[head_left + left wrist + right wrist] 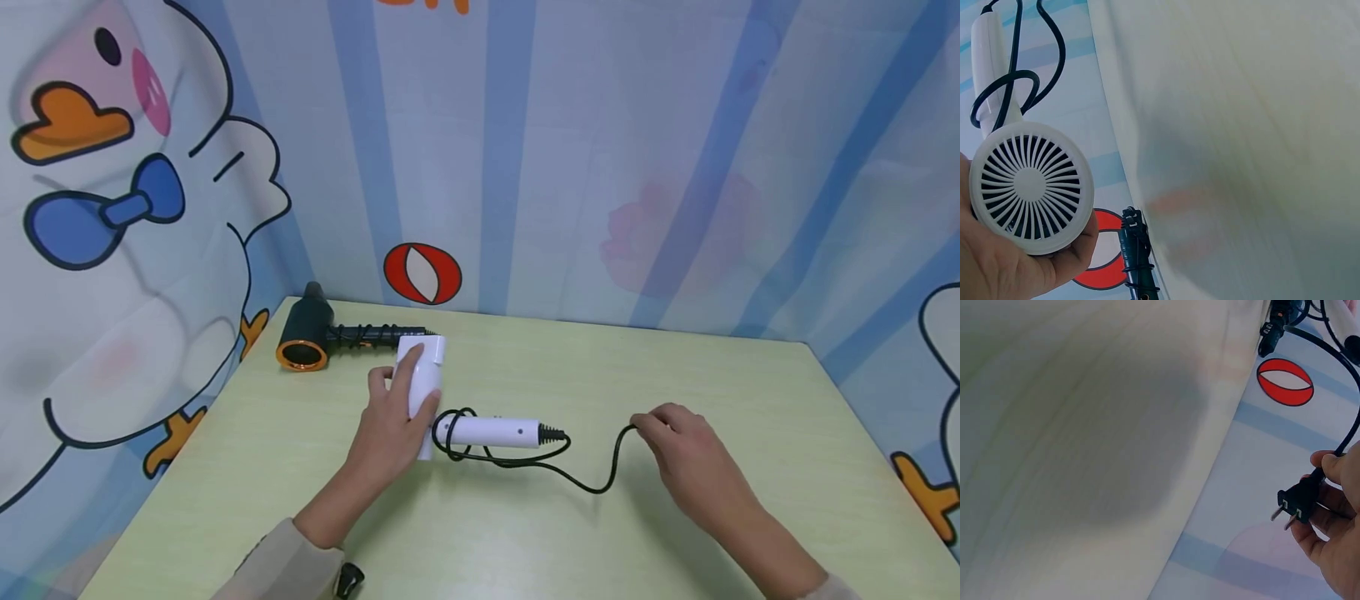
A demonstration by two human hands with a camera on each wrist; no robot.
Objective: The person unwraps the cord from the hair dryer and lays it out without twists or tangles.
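Note:
A white hair dryer point(495, 431) is gripped round its barrel by my left hand point(393, 421), its handle pointing right. The round vent grille point(1030, 184) at its rear shows in the left wrist view. Loops of its black cord point(532, 461) hang about the handle, and a free length runs right to my right hand point(693, 462). In the right wrist view, that hand pinches the cord's end at the black two-prong plug point(1300, 500), prongs pointing outward.
A black hair dryer with an orange rim point(303, 333) lies at the table's back left, its cord wound round the handle. The pale table point(562, 533) meets a printed cloth backdrop point(562, 167) at its back and sides. A small black object point(348, 580) shows beside the left sleeve.

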